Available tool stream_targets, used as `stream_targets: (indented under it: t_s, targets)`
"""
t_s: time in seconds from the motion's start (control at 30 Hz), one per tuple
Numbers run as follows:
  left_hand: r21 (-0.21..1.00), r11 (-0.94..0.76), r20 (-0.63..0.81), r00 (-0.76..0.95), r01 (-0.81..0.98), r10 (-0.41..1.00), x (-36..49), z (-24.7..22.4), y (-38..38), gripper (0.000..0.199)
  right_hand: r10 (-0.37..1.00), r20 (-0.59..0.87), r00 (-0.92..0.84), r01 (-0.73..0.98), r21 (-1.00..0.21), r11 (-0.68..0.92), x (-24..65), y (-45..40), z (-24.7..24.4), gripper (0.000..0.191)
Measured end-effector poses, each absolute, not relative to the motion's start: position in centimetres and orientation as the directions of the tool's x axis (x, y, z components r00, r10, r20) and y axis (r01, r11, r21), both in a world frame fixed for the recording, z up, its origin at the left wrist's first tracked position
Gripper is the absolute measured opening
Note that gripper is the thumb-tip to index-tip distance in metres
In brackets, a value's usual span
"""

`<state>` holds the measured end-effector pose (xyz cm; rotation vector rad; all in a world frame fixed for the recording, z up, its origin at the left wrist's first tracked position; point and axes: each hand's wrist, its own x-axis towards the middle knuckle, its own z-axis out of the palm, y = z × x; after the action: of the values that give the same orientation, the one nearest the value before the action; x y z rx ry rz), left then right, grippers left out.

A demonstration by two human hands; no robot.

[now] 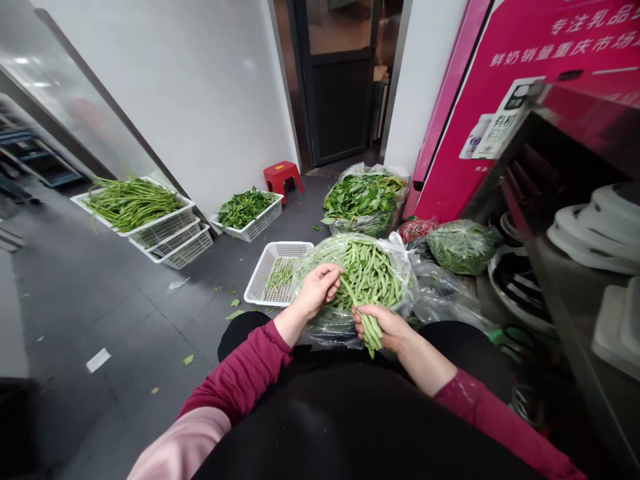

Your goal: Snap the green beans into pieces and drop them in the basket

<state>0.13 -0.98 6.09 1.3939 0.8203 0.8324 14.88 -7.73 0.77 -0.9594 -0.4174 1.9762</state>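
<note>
My right hand point(386, 324) is wrapped round a small bunch of green beans point(371, 333), whose ends stick out below the fist. One long bean point(347, 288) reaches up from that bunch to my left hand point(319, 289), where thumb and forefinger pinch its tip. Both hands are over a large clear plastic bag point(320, 257) full of green beans point(375, 267). Just left of the bag is a white perforated basket point(254, 283) with some beans point(281, 275) lying in it.
Stacked white baskets point(187, 248) heaped with long green stalks point(135, 203) stand left. A leafy-greens basket point(255, 230), red stool point(283, 179) and bag of leaves point(367, 197) lie ahead. Bagged greens point(465, 247) and a metal shelf point(565, 293) with white containers point(600, 230) are right.
</note>
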Motion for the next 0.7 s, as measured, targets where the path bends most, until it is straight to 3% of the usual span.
stream_targets:
  t_s: [0.1,0.2,0.27,0.33,0.4,0.5,0.6,0.7]
  targets:
    - [0.884,-0.41,0.255,0.506,0.222,0.824,-0.2,7.1,-2.8,0.024,0.824,-0.538,-0.176,-0.575,-0.623,-0.53,14.8,-7.3,0.1,0.01]
    - [0.693,-0.685,0.379,0.694,0.226,0.612,0.1,7.5,-5.3,0.021,0.817,-0.576,-0.037,-0.607,-0.636,-0.476,15.0,-6.8,-0.7,0.008]
    - [0.736,-0.629,0.333,0.676,0.25,0.658,0.3,7.2,-5.7,0.021,0.82,-0.57,-0.061,-0.626,-0.618,-0.476,15.4,-6.8,-0.9,0.008]
    - [0.852,-0.43,0.194,0.584,0.297,0.788,0.4,6.5,-5.1,0.022,0.813,-0.546,-0.204,-0.598,-0.588,-0.544,15.7,-7.3,-0.7,0.013]
    - [0.913,-0.262,0.047,0.557,0.313,0.829,0.2,5.6,-4.2,0.021,0.787,-0.505,-0.353,-0.542,-0.575,-0.613,15.8,-8.0,-0.5,0.019]
    - [0.878,-0.296,-0.008,0.63,0.376,0.776,-0.5,4.3,-3.7,0.018,0.769,-0.465,-0.438,-0.503,-0.582,-0.639,15.7,-9.1,-0.4,0.019]
    - [0.666,-0.572,0.073,0.721,0.479,0.689,-1.1,3.6,-4.0,0.016,0.755,-0.487,-0.439,-0.479,-0.585,-0.655,15.1,-9.7,-0.6,0.016]
    - [0.285,-0.837,0.146,0.842,0.468,0.52,-1.1,3.3,-4.2,0.02,0.765,-0.538,-0.354,-0.45,-0.619,-0.644,14.2,-9.9,-0.3,0.014]
